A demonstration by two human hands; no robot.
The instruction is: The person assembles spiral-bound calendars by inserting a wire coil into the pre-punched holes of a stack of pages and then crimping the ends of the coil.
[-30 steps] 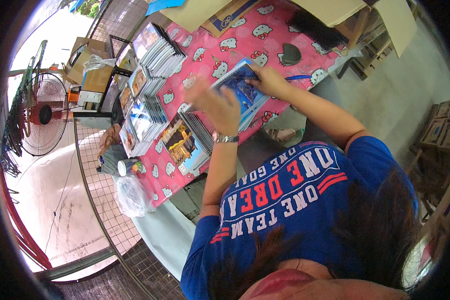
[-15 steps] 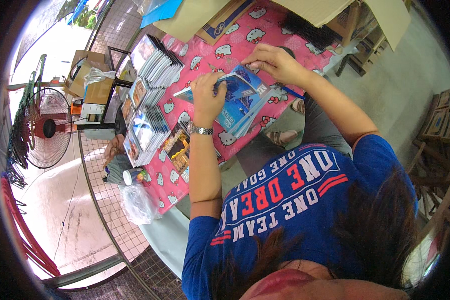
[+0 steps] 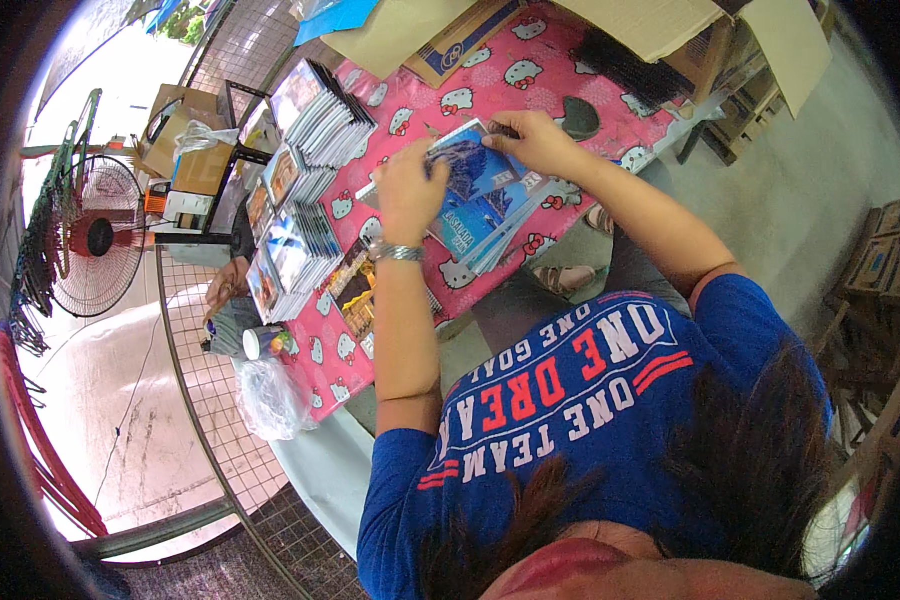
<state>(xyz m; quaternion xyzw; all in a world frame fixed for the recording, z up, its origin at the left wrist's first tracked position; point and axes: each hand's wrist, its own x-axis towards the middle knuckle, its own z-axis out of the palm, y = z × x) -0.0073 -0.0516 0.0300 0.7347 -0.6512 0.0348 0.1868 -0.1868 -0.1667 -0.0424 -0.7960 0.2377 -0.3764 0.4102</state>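
A thin blue booklet [image 3: 473,171] with a printed picture cover lies on top of a fanned pile of similar blue booklets [image 3: 482,232] on the table. My left hand [image 3: 408,192] is closed at the booklet's left edge, its thumb toward the cover and its other fingers partly hidden. At the upper right edge, my right hand [image 3: 538,145] has its thumb and fingers closed on the booklet. Just left of my left wrist lies a darker pile with yellow pictures [image 3: 353,292], partly covered by my forearm.
Stacks of picture-covered booklets [image 3: 300,240] stand along the left of the pink patterned table cover [image 3: 457,100]. A cardboard box [image 3: 460,45] is at the far edge. A white-lidded jar [image 3: 260,343] and plastic bag [image 3: 275,398] sit near left. Another person's hand [image 3: 228,287] shows beyond the stacks.
The top booklet, tilted up before, now lies flatter on the pile. My right hand has come down and left onto its upper edge. The view has shifted slightly.
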